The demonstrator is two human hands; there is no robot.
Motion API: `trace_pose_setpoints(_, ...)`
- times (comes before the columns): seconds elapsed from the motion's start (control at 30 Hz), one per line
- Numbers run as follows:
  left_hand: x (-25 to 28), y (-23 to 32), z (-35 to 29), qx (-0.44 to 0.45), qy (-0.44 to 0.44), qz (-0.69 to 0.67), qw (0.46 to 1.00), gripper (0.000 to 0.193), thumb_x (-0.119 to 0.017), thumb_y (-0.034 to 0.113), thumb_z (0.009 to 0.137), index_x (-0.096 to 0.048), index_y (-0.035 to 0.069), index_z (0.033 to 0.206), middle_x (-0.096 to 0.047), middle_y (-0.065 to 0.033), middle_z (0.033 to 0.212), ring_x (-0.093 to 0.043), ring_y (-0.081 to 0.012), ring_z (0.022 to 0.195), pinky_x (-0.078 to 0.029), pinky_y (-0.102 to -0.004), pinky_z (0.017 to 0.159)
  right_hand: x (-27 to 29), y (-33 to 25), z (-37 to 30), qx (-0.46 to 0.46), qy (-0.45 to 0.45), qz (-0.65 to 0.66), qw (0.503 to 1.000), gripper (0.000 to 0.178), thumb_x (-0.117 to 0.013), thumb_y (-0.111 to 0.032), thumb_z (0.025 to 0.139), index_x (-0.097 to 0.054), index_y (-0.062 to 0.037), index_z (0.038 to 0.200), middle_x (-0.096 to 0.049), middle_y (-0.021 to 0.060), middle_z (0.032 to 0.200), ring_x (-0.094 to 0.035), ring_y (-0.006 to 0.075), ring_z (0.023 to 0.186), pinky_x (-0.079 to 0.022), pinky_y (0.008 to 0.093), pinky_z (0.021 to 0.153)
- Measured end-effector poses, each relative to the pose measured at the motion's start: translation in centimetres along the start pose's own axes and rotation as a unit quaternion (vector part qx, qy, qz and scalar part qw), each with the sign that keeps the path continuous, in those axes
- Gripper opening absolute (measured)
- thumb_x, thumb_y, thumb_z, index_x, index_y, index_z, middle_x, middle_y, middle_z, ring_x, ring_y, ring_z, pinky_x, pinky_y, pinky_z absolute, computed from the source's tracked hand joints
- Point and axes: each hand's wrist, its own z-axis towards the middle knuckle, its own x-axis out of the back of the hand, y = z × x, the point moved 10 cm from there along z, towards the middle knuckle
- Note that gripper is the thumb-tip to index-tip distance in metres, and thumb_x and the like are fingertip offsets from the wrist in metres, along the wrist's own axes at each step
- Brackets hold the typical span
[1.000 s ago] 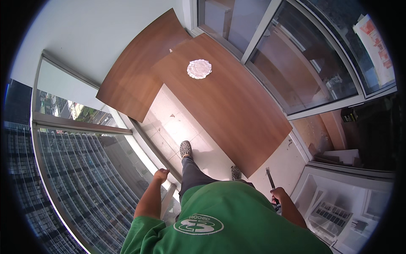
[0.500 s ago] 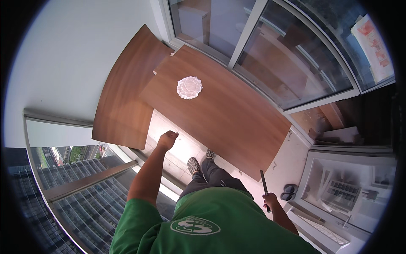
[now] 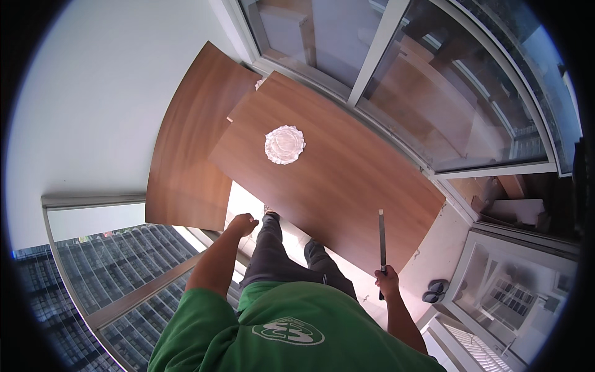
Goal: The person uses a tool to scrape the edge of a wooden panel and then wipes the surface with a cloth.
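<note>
My right hand (image 3: 387, 282) is wrapped round the black handle of a flat file (image 3: 382, 239), a long, narrow dark strip with a pale tip. Its blade points away from me over the right end of a brown wood-grain board (image 3: 347, 173). My left hand (image 3: 243, 224) hangs beside my left leg with its fingers curled in, and nothing shows in it. Just beyond it are the near edges of that board and a second brown board (image 3: 186, 142). On the first board lies a round, crumpled whitish wrapped bundle (image 3: 285, 144).
Glass sliding doors (image 3: 446, 99) line the far right side, and a white wall (image 3: 111, 93) rises at the left. At lower left, a metal-framed window (image 3: 142, 260) looks out on a tall building. Dark slippers (image 3: 435, 290) lie on the floor near a white-framed door (image 3: 514, 285).
My right hand has come forward and the file now points straighter ahead, over the board. My left hand has dropped slightly back toward me. My legs have stepped forward beside the board.
</note>
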Motion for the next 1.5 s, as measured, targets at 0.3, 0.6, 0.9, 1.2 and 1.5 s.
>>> trace_pose_setpoints(0.3, 18.3, 0.8, 18.7, -0.071, 0.193, -0.07, 0.976, 0.015, -0.063, 0.023, 0.087, -0.071, 0.01, 0.092, -0.072, -0.0159, 0.096, -0.069, -0.0349, 0.091, -0.055, -0.0427, 0.082, -6.2, -1.9, -2.0, -0.19, 0.02, 0.028, 0.981, 0.014, -0.065, -0.006, 0.082, -0.051, -0.0067, 0.077, -0.052, 0.004, 0.059, -0.055, 0.016, 0.047, -0.044, 0.0308, 0.045)
trace_pose_setpoints(0.6, 34.3, 0.3, 39.1, 0.005, 0.226, -0.003, 0.974, 0.022, -0.055, 0.026, 0.095, -0.069, 0.021, 0.112, -0.071, -0.0108, 0.11, -0.066, -0.0329, 0.105, -0.051, -0.0446, 0.091, -17.1, -6.8, -4.6, -0.313, 0.043, -0.024, 0.948, 0.012, -0.066, -0.009, 0.086, -0.057, -0.0048, 0.079, -0.055, 0.0035, 0.062, -0.056, 0.0146, 0.048, -0.045, 0.0288, 0.046)
trace_pose_setpoints(0.9, 35.0, 1.6, 48.4, -0.232, 0.297, 0.148, 0.915, 0.024, -0.056, 0.015, 0.091, -0.069, 0.018, 0.112, -0.063, -0.0024, 0.121, -0.055, -0.0258, 0.119, -0.046, -0.0434, 0.097, -25.5, -19.3, 0.5, -0.311, 0.026, 0.027, 0.95, 0.009, -0.066, -0.007, 0.09, -0.058, -0.005, 0.086, -0.059, 0.0038, 0.066, -0.061, 0.0148, 0.056, -0.051, 0.0287, 0.055)
trace_pose_setpoints(1.2, 38.4, -2.4, 51.0, -0.14, 0.393, 0.018, 0.908, 0.017, -0.06, 0.015, 0.086, -0.072, 0.01, 0.097, -0.068, -0.0076, 0.102, -0.064, -0.0278, 0.099, -0.051, -0.0439, 0.087, -27.1, -22.3, 2.5, -0.307, 0.026, 0.024, 0.951, 0.012, -0.068, -0.011, 0.09, -0.059, -0.0044, 0.086, -0.059, 0.0027, 0.068, -0.061, 0.0123, 0.058, -0.05, 0.0284, 0.055)
trace_pose_setpoints(1.5, 44.6, 14.5, 47.9, -0.305, 0.366, -0.359, 0.803, 0.015, -0.071, 0.016, 0.085, -0.074, 0.008, 0.097, -0.072, -0.0073, 0.084, -0.069, -0.0196, 0.076, -0.054, -0.032, 0.075, -27.8, -20.6, 2.2, -0.315, 0.061, 0.08, 0.944, 0.015, -0.07, -0.013, 0.09, -0.058, -0.0058, 0.085, -0.057, 0.0002, 0.068, -0.059, 0.0108, 0.059, -0.048, 0.0271, 0.055)
